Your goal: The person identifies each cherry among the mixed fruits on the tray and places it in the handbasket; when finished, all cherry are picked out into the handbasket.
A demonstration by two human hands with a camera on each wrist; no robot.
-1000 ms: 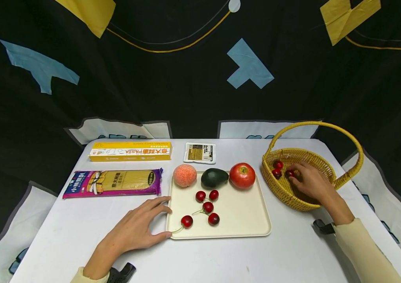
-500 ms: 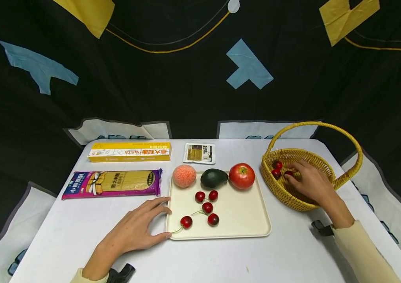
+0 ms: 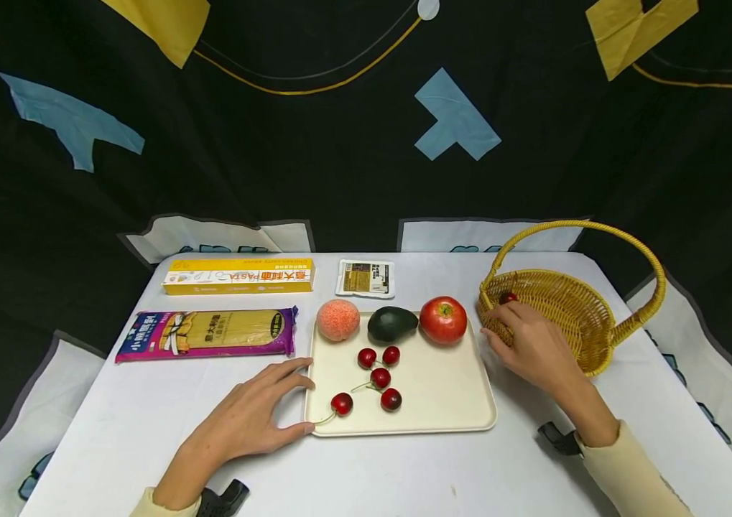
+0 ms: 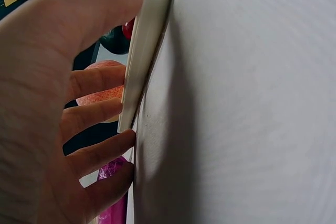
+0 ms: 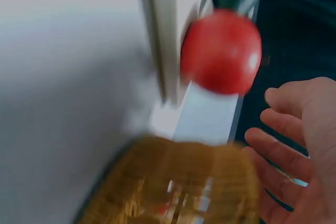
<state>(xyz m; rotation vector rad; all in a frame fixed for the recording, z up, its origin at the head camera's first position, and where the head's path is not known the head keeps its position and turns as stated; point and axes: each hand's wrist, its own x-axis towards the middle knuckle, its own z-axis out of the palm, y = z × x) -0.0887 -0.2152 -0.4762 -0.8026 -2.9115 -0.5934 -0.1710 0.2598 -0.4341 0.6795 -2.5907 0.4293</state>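
Observation:
My left hand (image 3: 249,413) rests at the left edge of a cream tray (image 3: 450,402), fingers spread and fingertips touching its rim. On the tray lie several cherries (image 3: 381,378), a peach (image 3: 337,320), an avocado (image 3: 393,324) and a red apple (image 3: 443,320). Above the left rim of a yellow wicker basket (image 3: 572,294) is my right hand (image 3: 536,352), its fingers loosely bent. The right wrist view shows nothing between that hand's fingers (image 5: 275,145). One cherry (image 3: 508,297) shows in the basket beyond the fingers; the hand hides part of the basket's inside.
A yellow pasta box (image 3: 239,277) and a purple spaghetti packet (image 3: 207,334) lie at the left of the white table (image 3: 398,474). Behind the tray is a small sachet (image 3: 366,278). The basket's tall handle (image 3: 637,251) arches over its opening.
My right hand has moved left and toward me, from inside the basket to its left rim, leaving the cherry it was touching. My left hand has stayed at the tray.

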